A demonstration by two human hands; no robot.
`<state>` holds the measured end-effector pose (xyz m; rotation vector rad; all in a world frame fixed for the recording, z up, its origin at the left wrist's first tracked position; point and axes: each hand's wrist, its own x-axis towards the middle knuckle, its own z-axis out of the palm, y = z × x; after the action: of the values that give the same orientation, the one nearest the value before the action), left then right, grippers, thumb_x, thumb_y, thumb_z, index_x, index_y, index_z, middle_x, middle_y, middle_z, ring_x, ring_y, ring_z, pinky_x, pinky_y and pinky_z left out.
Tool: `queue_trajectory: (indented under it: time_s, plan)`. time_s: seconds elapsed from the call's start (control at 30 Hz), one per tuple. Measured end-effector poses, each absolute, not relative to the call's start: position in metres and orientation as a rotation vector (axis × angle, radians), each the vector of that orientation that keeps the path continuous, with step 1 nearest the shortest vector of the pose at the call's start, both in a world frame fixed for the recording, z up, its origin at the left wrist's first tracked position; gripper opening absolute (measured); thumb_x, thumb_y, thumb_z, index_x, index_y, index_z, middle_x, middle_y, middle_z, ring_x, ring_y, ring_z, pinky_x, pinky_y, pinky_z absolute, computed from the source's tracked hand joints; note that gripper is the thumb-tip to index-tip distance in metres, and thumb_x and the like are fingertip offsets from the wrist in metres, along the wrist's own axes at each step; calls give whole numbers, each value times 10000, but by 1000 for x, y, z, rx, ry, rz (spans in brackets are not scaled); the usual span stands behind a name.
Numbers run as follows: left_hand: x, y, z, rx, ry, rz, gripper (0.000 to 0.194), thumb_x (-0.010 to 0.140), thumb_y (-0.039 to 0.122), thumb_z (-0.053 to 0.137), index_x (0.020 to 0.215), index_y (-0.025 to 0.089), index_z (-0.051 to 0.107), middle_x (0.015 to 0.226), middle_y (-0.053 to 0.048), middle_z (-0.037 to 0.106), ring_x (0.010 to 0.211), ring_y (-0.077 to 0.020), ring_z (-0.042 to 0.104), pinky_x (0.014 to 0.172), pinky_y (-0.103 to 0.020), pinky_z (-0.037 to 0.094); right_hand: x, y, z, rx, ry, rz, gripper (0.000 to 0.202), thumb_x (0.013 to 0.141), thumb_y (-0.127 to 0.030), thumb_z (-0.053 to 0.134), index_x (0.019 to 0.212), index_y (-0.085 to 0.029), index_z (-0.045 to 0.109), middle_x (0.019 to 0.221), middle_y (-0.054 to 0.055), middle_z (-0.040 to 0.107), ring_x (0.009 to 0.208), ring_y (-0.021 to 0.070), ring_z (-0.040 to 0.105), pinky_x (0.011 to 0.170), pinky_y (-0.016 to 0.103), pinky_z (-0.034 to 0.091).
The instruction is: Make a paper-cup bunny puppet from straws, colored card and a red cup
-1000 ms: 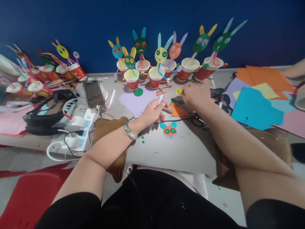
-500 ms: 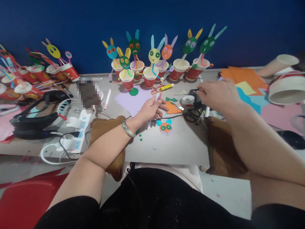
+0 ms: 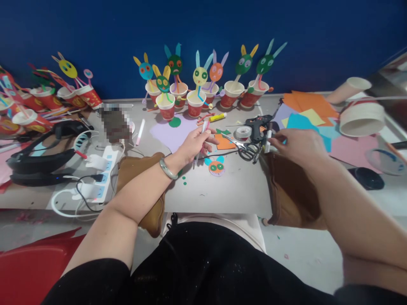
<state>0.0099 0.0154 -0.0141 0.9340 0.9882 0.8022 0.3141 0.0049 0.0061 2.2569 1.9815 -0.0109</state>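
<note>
Evidently, the orange paper face (image 3: pixel 216 170) on the table (image 3: pixel 235 192) has eyes (image 3: pixel 213 167) and ears (image 3: pixel 220 159), no stem showing; my left hand (image 3: pixel 197 145) clamps a pink-and-white marker (image 3: pixel 206 126); my right hand (image 3: pixel 299 145) meets a white marker (image 3: pixel 269 139), grip indeterminable.

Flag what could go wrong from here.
1. The scissors lie with their blades pointing toward the left hand; a careless reach might nick it.
2. The black cord runs close behind the paper face; a snag could shift that face.
3. Small green dots lie near the left forearm, which might brush them away.
</note>
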Motion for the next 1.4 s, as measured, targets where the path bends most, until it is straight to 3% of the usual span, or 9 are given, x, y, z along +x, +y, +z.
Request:
queue_trajectory:
  time_s: [0.2,0.33,0.53,0.97,1.23,1.33,1.4]
  plan:
    - [10,15,-12,934,988,823,142,1109,215,434,1086,167,566,733,25,704,442,-28,533,448,-169,306,280,33,-7,2280,2004,-83,383,1004,-341,586,1303,-106,635,1209,302,743,1009,341,672,757,404,356]
    - [10,15,-7,899,1005,834,161,1096,177,416,1035,161,565,638,47,638,380,-16,409,418,-165,226,271,45,-10,2307,1968,-91,476,993,-341,591,1387,-76,553,1182,335,735,977,340,673,753,410,340]
    - [10,18,-2,865,1028,837,171,993,77,421,999,167,567,595,64,581,384,-23,374,419,-174,196,271,51,-14,2415,1904,-135,621,957,-378,621,1459,-37,490,1251,376,698,1032,373,671,767,432,356]
    - [9,18,-4,837,1045,900,182,924,45,438,988,169,556,607,60,591,419,-32,427,439,-193,230,273,36,4,2744,1954,-92,552,977,-337,508,1473,-100,463,1170,242,743,1022,341,629,826,418,354]
    - [8,19,-6,846,1035,899,179,959,50,420,969,177,547,613,63,590,416,-26,439,431,-185,251,277,32,-10,2507,1960,-128,490,1010,-322,518,1429,-70,545,1233,329,694,954,345,626,764,430,341]
    - [8,19,-6,841,1021,901,184,965,49,414,965,174,549,603,65,590,414,-25,442,432,-181,260,273,20,-5,2459,1957,48,467,1026,-437,546,1357,-120,640,1389,314,637,1031,364,650,754,433,351]
    - [9,19,-5,841,1024,893,184,965,48,415,969,172,550,594,67,590,407,-25,442,431,-180,262,266,10,-1,2371,1980,24,424,1009,-530,582,1204,-180,720,1309,234,704,1059,350,664,747,414,379]
